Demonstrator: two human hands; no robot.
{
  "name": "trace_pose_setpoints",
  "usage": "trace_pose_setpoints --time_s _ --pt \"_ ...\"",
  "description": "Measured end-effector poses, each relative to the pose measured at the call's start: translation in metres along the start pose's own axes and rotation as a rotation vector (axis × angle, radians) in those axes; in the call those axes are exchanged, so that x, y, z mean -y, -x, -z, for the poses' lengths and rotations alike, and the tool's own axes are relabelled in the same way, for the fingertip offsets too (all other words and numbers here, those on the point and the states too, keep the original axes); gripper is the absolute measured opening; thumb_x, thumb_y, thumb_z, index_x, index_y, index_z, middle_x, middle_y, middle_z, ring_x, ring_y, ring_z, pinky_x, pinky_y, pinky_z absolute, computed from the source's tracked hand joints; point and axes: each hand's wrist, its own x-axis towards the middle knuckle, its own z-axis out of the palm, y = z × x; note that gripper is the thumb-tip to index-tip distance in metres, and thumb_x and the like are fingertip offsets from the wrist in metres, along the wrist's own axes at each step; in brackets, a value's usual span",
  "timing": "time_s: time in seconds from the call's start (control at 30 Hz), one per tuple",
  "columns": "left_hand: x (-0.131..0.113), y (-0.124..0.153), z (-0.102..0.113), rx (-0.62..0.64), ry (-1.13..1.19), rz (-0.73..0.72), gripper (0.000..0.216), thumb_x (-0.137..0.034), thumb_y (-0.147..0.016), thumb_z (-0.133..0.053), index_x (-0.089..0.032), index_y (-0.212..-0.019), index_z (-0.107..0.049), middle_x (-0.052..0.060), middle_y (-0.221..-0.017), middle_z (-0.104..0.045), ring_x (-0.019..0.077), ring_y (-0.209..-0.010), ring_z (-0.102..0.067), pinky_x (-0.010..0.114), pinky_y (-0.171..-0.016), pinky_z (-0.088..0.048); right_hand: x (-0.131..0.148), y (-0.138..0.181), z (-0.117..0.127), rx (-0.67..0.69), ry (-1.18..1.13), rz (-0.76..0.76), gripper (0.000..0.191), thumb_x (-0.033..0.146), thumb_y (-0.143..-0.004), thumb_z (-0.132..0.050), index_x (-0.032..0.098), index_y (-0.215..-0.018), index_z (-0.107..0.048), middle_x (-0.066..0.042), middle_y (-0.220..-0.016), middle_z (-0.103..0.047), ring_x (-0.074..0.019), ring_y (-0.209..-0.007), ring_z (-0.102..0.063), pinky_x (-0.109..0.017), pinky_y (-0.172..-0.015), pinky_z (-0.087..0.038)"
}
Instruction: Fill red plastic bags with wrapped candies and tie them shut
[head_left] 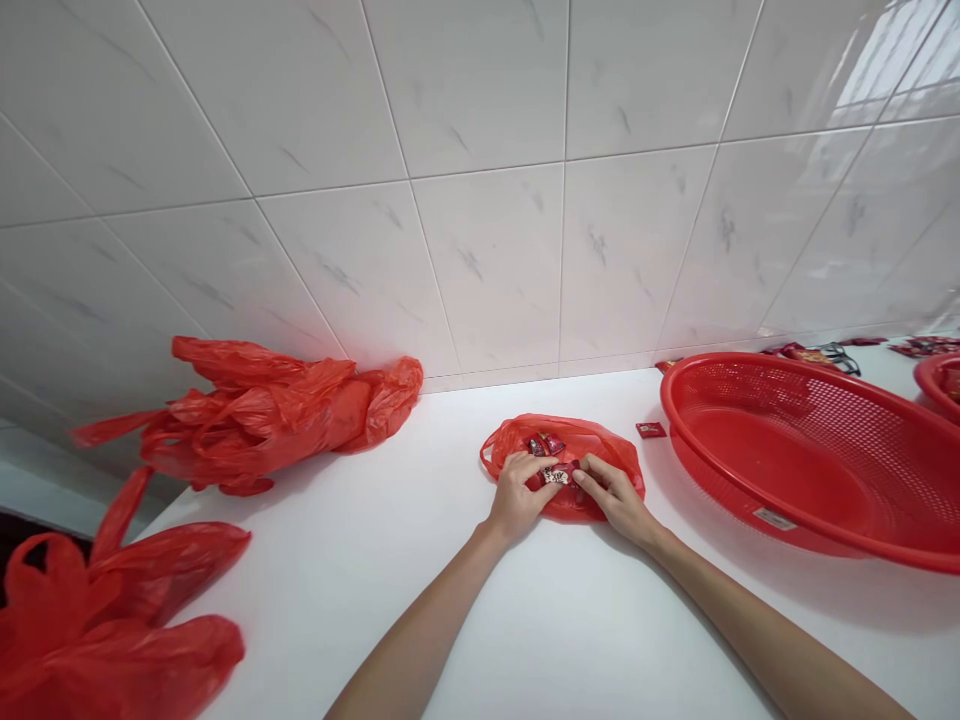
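Both hands meet over an open red plastic bag (607,450) lying on the white table. Between them is a small wrapped packet (556,477), red with a pale label and dark characters. My left hand (519,490) pinches its left end, and my right hand (611,492) pinches its right end. Inside the bag, just behind the fingers, lie a few more small red and dark wrapped packets (546,443). The bag's handle loop spreads out to the left. My fingers hide part of the bag's front.
A large red plastic basket (765,450) stands to the right, with a small red packet (651,430) beside it. More packets (817,355) lie behind it. Bunched red bags (277,420) lie at the back left, and more red bags (135,610) at the front left. A tiled wall (487,270) borders the table.
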Motion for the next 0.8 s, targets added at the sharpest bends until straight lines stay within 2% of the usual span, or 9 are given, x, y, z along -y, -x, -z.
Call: trace_pose_setpoints --time_s 0.13,0.3,0.5,0.8 --pt "-0.001 0.001 0.001 0.0 0.025 -0.001 0.023 -0.019 -0.077 -0.076 -0.025 -0.099 -0.077 0.004 -0.091 -0.078 0.0237 -0.086 -0.07 0.045 -0.09 -0.056 0.001 0.001 0.0 -0.001 -0.006 0.001 0.045 0.062 -0.094 -0.052 0.023 -0.072 -0.048 0.002 -0.068 -0.046 -0.0153 -0.062 -0.04 -0.028 -0.057 -0.036" --pt "-0.009 0.003 0.002 0.012 0.008 -0.017 0.027 -0.027 -0.083 -0.07 -0.024 -0.109 -0.073 0.006 -0.101 -0.078 0.0245 -0.094 -0.07 0.045 -0.091 -0.056 -0.002 0.0 0.001 -0.032 -0.025 -0.005 0.042 0.061 -0.095 -0.051 0.023 -0.075 -0.051 0.002 -0.071 -0.051 -0.0161 -0.064 -0.045 -0.029 -0.059 -0.041" --pt "-0.01 0.003 0.004 0.051 0.059 0.004 0.03 -0.034 -0.087 -0.068 -0.022 -0.114 -0.073 0.007 -0.101 -0.077 0.024 -0.094 -0.071 0.042 -0.088 -0.058 -0.004 -0.002 0.001 -0.061 -0.04 -0.005 0.043 0.061 -0.094 -0.053 0.023 -0.074 -0.052 0.002 -0.071 -0.053 -0.0166 -0.064 -0.048 -0.03 -0.061 -0.042" --pt "-0.009 0.002 0.003 0.057 0.101 0.033 0.027 -0.029 -0.087 -0.066 -0.022 -0.112 -0.072 0.008 -0.105 -0.076 0.0242 -0.099 -0.071 0.042 -0.091 -0.058 -0.007 -0.004 0.001 -0.037 -0.088 -0.046 0.045 0.065 -0.091 -0.054 0.023 -0.073 -0.051 0.002 -0.069 -0.055 -0.0172 -0.063 -0.053 -0.03 -0.062 -0.046"
